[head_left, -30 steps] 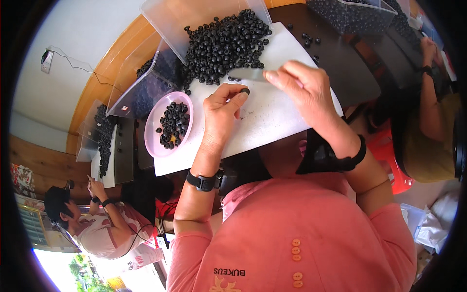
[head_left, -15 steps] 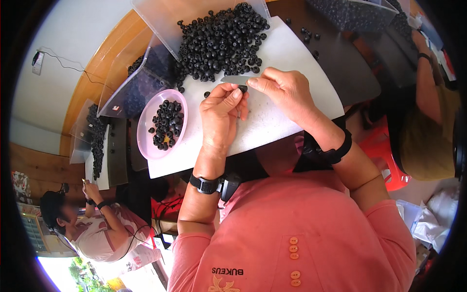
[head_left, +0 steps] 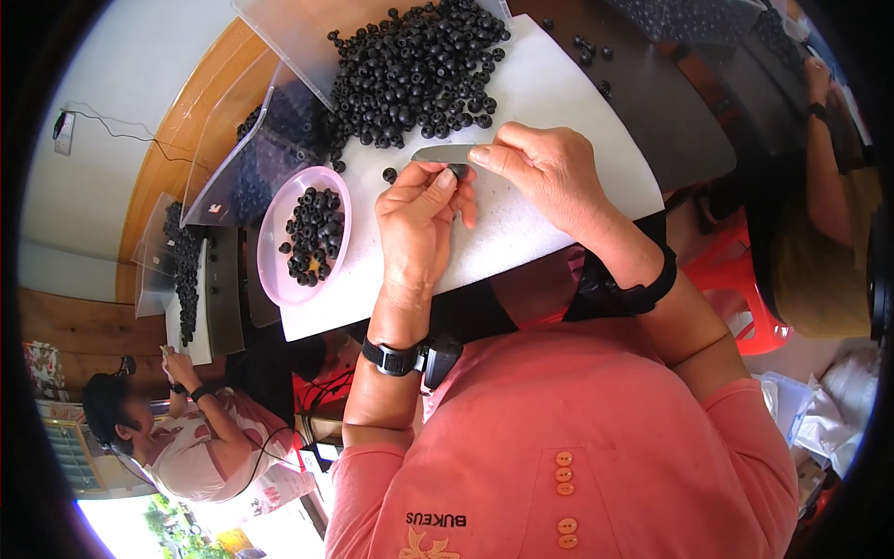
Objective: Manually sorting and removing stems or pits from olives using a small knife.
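Observation:
Between the thumb and fingers of my left hand (head_left: 416, 216) is a small black round part (head_left: 457, 171). My right hand (head_left: 551, 175) is closed on a small knife, and its flat grey blade (head_left: 441, 155) lies over the part; the handle is hidden in the fingers. Both hands are above a white board (head_left: 540, 93). Just beyond them spreads a large heap of similar black round parts (head_left: 410, 79), some with a hole showing. One loose part (head_left: 389, 174) sits on the board near my left fingers.
A pink oval bowl (head_left: 270, 279) with several black parts stands left of my left hand. Clear plastic bins (head_left: 244, 177) of parts border the heap. One co-worker (head_left: 209, 419) sits at the left, another person's arm (head_left: 824, 177) shows at the right beside a red stool (head_left: 745, 289).
The whole view has shifted slightly, so board and bowl appear a little further left. The blade now lies further across the part. Both hands keep their grip.

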{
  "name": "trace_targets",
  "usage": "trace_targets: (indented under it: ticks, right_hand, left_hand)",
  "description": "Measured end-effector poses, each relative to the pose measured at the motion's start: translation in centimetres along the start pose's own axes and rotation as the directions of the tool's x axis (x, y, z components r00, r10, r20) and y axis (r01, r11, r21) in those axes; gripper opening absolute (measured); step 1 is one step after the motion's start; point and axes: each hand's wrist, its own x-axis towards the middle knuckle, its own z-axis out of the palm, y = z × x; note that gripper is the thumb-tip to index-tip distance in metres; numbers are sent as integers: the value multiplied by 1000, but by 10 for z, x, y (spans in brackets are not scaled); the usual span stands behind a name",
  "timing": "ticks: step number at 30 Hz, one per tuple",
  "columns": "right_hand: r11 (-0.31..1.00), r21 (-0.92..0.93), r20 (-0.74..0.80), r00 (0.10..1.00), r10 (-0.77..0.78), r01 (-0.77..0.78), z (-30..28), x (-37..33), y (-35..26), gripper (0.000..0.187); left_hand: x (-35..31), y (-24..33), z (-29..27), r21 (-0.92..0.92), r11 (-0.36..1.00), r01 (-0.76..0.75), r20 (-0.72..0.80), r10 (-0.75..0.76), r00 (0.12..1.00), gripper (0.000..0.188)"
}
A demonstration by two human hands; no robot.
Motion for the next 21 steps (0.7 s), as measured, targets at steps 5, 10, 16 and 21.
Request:
trace_targets:
  ticks: [5, 10, 16, 21]
  right_hand:
    - [1000, 5, -15, 1000, -4, 4, 0, -1, 1, 42]
    - [1000, 19, -17, 1000, -23, 24, 0, -2, 1, 41]
    - [997, -30, -32, 997, -71, 70, 2, -3, 3, 41]
    - [989, -82, -46, 991, -126, 122, 3, -3, 5, 40]
  left_hand:
    - [-2, -1, -1, -81, 997, -9, 36, 12, 999, 11]
    - [-3, -3, -2, -66, 998, -9, 36, 12, 999, 13]
    - [-3, -3, -6, -45, 999, 11, 43, -10, 999, 14]
    - [-3, -1, -3, -49, 999, 12, 22, -11, 1000, 20]
